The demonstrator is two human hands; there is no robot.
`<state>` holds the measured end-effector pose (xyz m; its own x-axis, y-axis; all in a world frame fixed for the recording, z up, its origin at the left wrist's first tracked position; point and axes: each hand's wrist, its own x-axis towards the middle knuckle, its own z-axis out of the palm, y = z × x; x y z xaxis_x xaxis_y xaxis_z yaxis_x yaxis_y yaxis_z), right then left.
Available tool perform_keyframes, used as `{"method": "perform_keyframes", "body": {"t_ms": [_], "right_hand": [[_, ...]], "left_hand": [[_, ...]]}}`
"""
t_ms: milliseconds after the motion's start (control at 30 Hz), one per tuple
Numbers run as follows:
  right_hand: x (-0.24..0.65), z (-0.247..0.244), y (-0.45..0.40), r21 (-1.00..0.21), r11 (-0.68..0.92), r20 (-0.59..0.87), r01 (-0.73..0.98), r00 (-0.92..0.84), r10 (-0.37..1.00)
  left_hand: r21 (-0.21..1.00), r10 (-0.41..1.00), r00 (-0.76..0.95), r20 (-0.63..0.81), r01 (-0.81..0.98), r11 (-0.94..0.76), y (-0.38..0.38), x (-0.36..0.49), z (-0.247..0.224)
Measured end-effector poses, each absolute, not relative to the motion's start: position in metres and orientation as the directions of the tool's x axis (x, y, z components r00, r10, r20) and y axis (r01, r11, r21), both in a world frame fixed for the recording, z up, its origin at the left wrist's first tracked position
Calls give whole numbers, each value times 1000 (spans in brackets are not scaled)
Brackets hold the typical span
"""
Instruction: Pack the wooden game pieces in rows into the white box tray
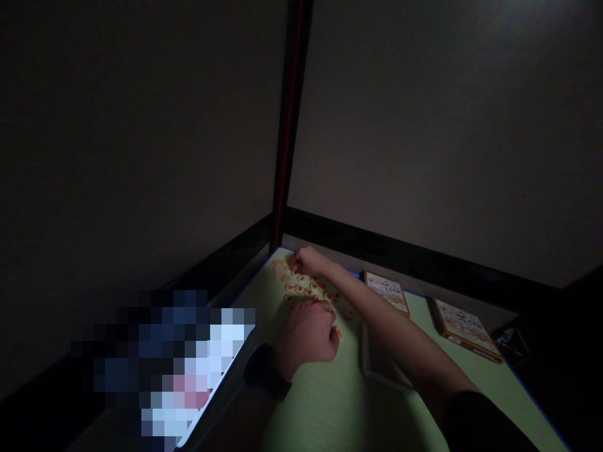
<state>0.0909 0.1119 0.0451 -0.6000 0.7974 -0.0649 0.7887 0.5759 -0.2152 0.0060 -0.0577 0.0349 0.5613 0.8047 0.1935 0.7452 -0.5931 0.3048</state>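
Round wooden Chinese chess pieces [308, 292] with red and dark characters lie loosely grouped on the pale green table [311, 408]. My left hand [308, 333], a dark watch [267, 371] on its wrist, rests low over the near side of the group with its fingers curled. One piece [336, 333] shows beside its thumb; whether the hand grips it is hidden. Farther back, my right hand [306, 259] reaches across to the far pieces, its fingers bent down and closed at the table. What they hold, if anything, cannot be made out. Several plain-faced pieces [277, 270] lie left of it.
Right of the pieces are two flat boxes with printed lids, one [386, 292] nearer and one [466, 329] farther right. A shallow tray [377, 361] lies partly under my right forearm. Walls [424, 138] meet behind the table. A blurred-out bright area [202, 370] is at the left.
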Motion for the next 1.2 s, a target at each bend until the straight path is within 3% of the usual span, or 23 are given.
{"method": "perform_keyframes", "body": {"t_ms": [267, 600, 867, 933, 1067, 1200], "right_hand": [[62, 42, 79, -17, 631, -144, 776, -626, 766], [75, 57, 99, -163, 596, -207, 786, -618, 758], [83, 51, 113, -173, 590, -181, 789, -614, 768], [80, 51, 119, -150, 591, -147, 792, -609, 779], [83, 50, 131, -104, 582, -72, 806, -590, 804], [92, 44, 138, -98, 608, -33, 788, -613, 789]], "left_hand": [[323, 819, 541, 190, 753, -573, -59, 7, 36], [320, 820, 548, 167, 756, -571, -61, 7, 39], [316, 793, 571, 213, 728, -609, -61, 9, 40], [330, 855, 466, 227, 789, -517, -54, 5, 41], [351, 971, 101, 219, 920, -175, -32, -14, 37], [317, 981, 26, 191, 944, -87, -8, -37, 30]]}}
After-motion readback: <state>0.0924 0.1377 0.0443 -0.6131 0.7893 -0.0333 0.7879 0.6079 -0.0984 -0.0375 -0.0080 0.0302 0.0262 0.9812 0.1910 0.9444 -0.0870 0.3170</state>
